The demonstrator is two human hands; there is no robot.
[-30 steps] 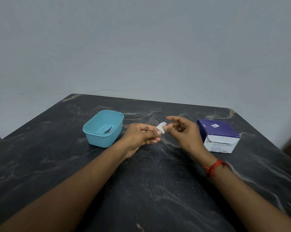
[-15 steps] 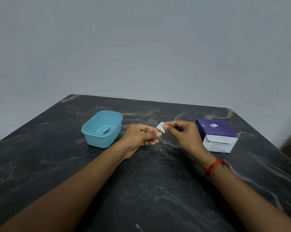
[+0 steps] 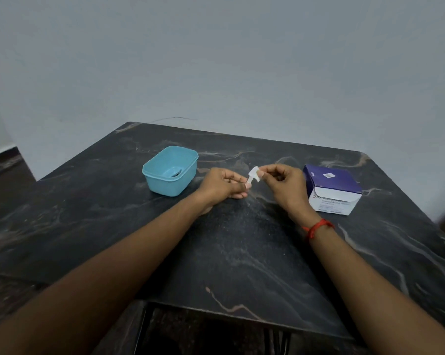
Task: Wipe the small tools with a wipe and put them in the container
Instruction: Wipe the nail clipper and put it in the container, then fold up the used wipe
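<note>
Two hands meet above the black marbled tabletop (image 3: 241, 252). The left hand (image 3: 224, 184) has its grip curled, pinching one slim pale small tool (image 3: 249, 179) at its lower end. The tool's long axis rises up and away, its top tucked into one white wipe (image 3: 255, 173) pinched in the right hand's (image 3: 285, 185) curled grip. To the left stands one teal plastic container (image 3: 165, 185) with one dark tool (image 3: 176, 173) lying inside. One purple-and-white cardboard box (image 3: 331, 185) sits to the right.

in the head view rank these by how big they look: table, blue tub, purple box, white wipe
1. table
2. purple box and blue tub: about alike, so not ranked against each other
3. white wipe, by far the smallest
</note>
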